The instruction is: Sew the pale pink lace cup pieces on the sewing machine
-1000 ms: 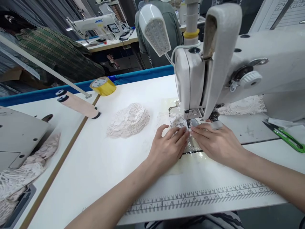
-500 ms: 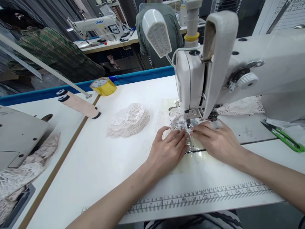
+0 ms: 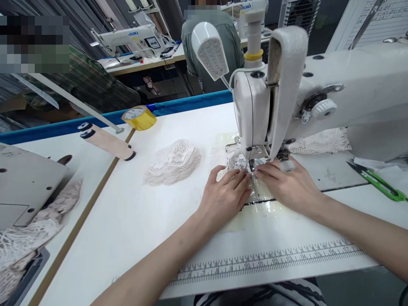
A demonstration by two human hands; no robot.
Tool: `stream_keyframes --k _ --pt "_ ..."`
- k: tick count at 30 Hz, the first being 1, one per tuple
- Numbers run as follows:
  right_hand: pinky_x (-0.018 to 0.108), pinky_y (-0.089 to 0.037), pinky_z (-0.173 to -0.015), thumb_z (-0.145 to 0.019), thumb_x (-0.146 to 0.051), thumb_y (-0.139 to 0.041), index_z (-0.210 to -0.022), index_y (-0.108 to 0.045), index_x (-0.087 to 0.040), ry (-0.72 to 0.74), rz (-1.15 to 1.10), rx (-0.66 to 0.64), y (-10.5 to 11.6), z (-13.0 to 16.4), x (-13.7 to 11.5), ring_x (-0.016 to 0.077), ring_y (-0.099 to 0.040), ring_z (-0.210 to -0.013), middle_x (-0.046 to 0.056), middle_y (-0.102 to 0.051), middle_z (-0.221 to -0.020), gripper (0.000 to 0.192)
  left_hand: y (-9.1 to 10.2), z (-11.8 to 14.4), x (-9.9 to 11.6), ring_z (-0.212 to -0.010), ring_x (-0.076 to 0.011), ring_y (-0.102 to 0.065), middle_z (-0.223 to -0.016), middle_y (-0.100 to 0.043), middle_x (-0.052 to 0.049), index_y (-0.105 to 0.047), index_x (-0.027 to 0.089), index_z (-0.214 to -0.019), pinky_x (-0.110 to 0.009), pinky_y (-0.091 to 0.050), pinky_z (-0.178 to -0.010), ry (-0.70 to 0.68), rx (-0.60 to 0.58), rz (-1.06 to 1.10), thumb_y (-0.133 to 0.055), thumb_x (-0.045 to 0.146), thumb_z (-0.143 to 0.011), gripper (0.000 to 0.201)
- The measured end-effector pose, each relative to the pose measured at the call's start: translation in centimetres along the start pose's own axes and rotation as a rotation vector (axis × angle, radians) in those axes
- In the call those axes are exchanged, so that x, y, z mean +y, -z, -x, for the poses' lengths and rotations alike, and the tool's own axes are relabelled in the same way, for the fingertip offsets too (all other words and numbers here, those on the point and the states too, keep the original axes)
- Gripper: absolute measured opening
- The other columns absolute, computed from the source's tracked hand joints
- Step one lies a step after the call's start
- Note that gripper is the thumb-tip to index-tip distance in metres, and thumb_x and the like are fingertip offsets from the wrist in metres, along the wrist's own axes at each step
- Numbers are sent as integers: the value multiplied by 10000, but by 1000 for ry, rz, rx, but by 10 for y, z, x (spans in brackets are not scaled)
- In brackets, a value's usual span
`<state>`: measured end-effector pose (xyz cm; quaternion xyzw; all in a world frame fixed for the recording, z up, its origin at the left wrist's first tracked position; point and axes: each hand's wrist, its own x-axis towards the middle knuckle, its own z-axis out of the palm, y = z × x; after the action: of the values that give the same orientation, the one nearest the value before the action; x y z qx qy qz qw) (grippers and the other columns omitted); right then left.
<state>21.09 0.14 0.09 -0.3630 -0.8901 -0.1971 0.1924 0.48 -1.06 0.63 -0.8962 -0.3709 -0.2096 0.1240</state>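
Observation:
A piece of white lace [image 3: 236,159] lies flat on the machine bed, partly under the presser foot [image 3: 252,165] of the white sewing machine [image 3: 255,114]. My left hand [image 3: 225,189] presses its curled fingertips onto the lace's near edge, just left of the foot. On the other side, my right hand [image 3: 287,180] has its fingers together at the edge right beside the needle. My fingers hide that edge and whatever lies beneath them. Left of the machine rests a stack of lace pieces [image 3: 174,162], apart from both hands.
Yellow tape [image 3: 139,118] and a pink thread cone [image 3: 106,142] are at the left. Green thread snips [image 3: 379,182] lie right, and more lace [image 3: 321,141] is behind the machine arm. A printed ruler [image 3: 261,263] runs along the front edge. Two people sit beyond the table.
The whole view has shifted slightly. My hands stay beside the presser foot, with the left thumb and fingers moved only a little; the lace remains under the foot.

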Motion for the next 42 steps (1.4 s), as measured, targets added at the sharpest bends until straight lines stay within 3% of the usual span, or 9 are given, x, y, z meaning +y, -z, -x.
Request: stream_keyframes --k 16,20,23,27,30,32,34,37,42 --pt "429 -381 -959 -813 -33 -501 -1046 -687 -129 9 9 -4 2 1 6 201 -629 -821 71 -727 -922 313 -8 -5 -12 -1067 -208 -600 -1191 -654 -44 -592 187 -1186 -452 -357 -974 51 -42 20 -480 290 -945 285" --pt "398 -415 -929 -841 -48 -490 -1059 -676 -133 -1 4 13 4 1 7 182 -641 -798 53 -730 -922 299 -8 -3 -14 -1110 -204 -578 -1219 -632 -78 -542 139 -1232 -364 -473 -899 77 -54 41 -470 258 -945 319" --pt "360 -465 -854 -848 -44 -488 -1065 -662 -136 -7 -27 31 4 2 6 165 -650 -753 44 -729 -935 293 -7 0 -17 -1069 -191 -584 -1144 -651 -86 -577 130 -1135 -289 -526 -757 154 -61 24 -446 209 -946 243" --pt "315 -524 -770 -886 -84 -474 -1204 -570 -157 -8 -280 25 9 2 -3 184 -636 -972 66 -658 -1161 341 6 2 -22 -942 -185 -605 -967 -675 -74 -618 137 -936 -266 -497 -657 184 -113 -20 -427 131 -932 192" --pt "372 -510 -902 -922 -208 -483 -1386 -380 -174 -30 -477 -50 16 -5 -12 217 -494 -1218 99 -511 -1358 476 30 -2 -25 -819 -163 -610 -804 -663 -23 -619 160 -846 -300 -472 -751 142 -215 71 -435 155 -937 206" --pt "416 -474 -964 -915 -261 -511 -1409 -337 -179 -26 -486 -117 21 -13 -17 236 -434 -1270 100 -478 -1384 530 45 -4 -27 -715 -138 -592 -730 -640 11 -606 176 -796 -286 -451 -721 110 -322 156 -443 183 -940 218" --pt "421 -484 -943 -902 -236 -524 -1342 -422 -184 -22 -452 -168 23 -23 -19 241 -480 -1217 89 -533 -1320 455 53 -6 -29 -648 -128 -566 -719 -628 15 -583 177 -761 -264 -411 -613 127 -386 188 -444 192 -936 224" --pt "375 -524 -836 -888 -138 -504 -1191 -541 -169 -25 -372 -189 19 -33 -20 225 -580 -1065 87 -629 -1163 306 49 -4 -29 -617 -128 -541 -768 -625 -7 -556 169 -765 -256 -341 -515 198 -364 185 -413 191 -933 222" --pt "285 -494 -670 -862 -20 -484 -990 -631 -140 80 -172 -74 8 -36 -25 200 -631 -902 72 -695 -944 229 33 6 -23 -705 -158 -559 -788 -622 -23 -550 168 -772 -270 -395 -585 234 -272 226 -416 150 -878 172"
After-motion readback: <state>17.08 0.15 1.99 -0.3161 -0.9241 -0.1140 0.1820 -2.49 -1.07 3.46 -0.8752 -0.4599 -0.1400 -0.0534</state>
